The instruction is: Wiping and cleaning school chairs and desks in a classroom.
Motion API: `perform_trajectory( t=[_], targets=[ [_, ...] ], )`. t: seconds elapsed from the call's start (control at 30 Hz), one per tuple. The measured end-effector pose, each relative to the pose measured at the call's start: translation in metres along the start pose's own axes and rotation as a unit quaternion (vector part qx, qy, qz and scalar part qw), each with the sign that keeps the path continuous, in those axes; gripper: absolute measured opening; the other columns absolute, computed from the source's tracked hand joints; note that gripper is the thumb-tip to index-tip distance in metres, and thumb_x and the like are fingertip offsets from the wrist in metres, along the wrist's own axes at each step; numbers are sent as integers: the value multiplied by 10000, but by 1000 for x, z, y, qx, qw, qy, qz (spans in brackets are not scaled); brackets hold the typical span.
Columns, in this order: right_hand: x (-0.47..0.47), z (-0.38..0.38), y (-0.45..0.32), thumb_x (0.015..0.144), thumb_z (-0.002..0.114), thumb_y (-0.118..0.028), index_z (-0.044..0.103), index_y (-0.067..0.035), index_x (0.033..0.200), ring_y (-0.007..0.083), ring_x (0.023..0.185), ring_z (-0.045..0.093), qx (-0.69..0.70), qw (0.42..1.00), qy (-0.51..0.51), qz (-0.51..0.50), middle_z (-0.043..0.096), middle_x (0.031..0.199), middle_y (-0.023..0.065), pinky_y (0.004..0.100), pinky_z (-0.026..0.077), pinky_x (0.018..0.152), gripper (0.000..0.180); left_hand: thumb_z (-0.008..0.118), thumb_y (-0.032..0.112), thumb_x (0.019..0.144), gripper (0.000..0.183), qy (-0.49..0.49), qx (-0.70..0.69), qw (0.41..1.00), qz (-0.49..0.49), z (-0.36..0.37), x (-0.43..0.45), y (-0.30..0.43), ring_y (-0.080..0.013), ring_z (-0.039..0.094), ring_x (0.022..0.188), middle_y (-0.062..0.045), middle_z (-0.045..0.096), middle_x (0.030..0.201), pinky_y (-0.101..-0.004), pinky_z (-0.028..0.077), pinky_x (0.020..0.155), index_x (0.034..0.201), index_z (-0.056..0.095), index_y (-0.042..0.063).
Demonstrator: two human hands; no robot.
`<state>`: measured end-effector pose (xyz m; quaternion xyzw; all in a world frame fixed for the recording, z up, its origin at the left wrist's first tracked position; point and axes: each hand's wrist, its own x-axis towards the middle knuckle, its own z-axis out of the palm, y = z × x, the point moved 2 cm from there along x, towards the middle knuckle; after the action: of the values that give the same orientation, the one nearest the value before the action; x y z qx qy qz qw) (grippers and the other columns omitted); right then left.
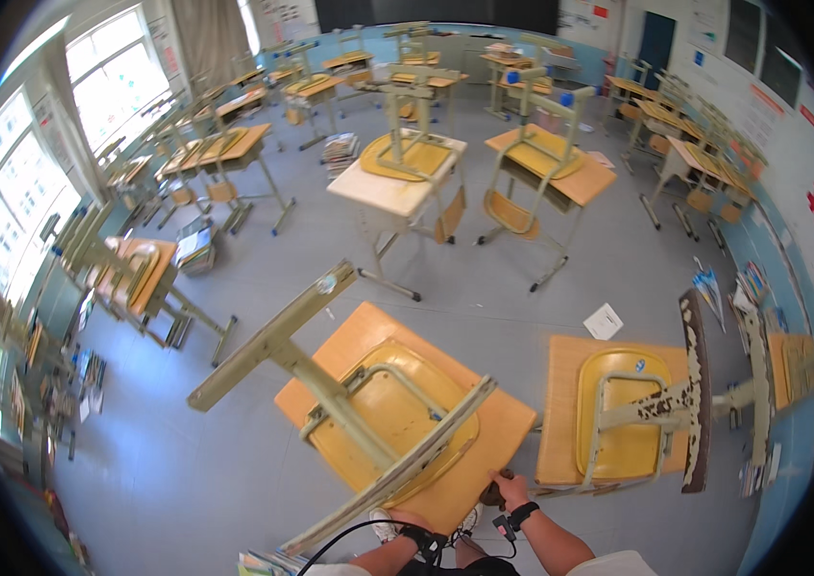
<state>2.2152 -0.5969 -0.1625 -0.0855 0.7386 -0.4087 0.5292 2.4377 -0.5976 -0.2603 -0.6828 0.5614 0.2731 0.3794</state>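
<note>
Right in front of me is a school desk with a wooden top (500, 432). An upside-down chair with a yellow seat (407, 403) and a worn metal frame rests on it. My right hand (509, 491) is at the desk's near right corner, its fingers closed on a dark brown object (492, 495) that I cannot make out. My left hand (410, 520) is at the near edge of the same desk, mostly hidden behind the top; its grip cannot be seen. Both wrists wear black bands, and a black cable runs by the left one.
A second desk (558, 410) with an upturned chair stands close on the right. More desks with chairs on them stand ahead and at the left. Stacks of books (196, 248) sit on the floor, a paper (603, 321) lies ahead, and an umbrella (708, 288) leans by the right wall.
</note>
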Motion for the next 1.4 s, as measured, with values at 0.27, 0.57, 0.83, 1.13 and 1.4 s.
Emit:
perform_trajectory(
  t=[0.27,0.57,0.83,1.13,1.4],
  targets=[
    [2,5,48,854,700,-182,657,37,1063,177,845,633,-126,981,-142,46,683,968,88,304,498,735,305,588,365,866,423,-31,-21,999,-12,-9,6,58,-140,635,842,-17,661,961,-314,535,692,1217,540,135],
    [29,-19,96,943,494,-92,580,30,1119,291,939,645,-37,955,-214,-203,648,1020,152,424,548,788,231,438,428,915,446,-67,-685,710,-147,-17,35,138,-191,607,990,-29,644,1101,-394,448,869,1266,497,159],
    [13,8,53,920,610,-417,541,-30,1192,296,946,640,72,991,-85,-79,633,1108,137,435,540,777,478,403,386,954,335,-218,-806,548,43,-42,26,59,-211,585,930,-50,607,1066,-413,500,755,1140,523,135],
    [63,20,61,873,701,-330,572,55,1077,284,852,618,329,940,88,-17,630,1001,139,432,534,706,455,477,373,921,306,-196,-659,713,136,-62,40,-127,-185,635,854,-35,645,1006,-346,495,731,1061,578,120],
    [103,13,40,836,743,-293,592,112,1045,254,795,590,216,951,206,-76,643,995,168,401,494,720,480,512,323,901,304,-37,-810,582,67,-116,41,-189,-216,632,844,-51,643,953,-378,498,703,1076,569,81]
  ],
)
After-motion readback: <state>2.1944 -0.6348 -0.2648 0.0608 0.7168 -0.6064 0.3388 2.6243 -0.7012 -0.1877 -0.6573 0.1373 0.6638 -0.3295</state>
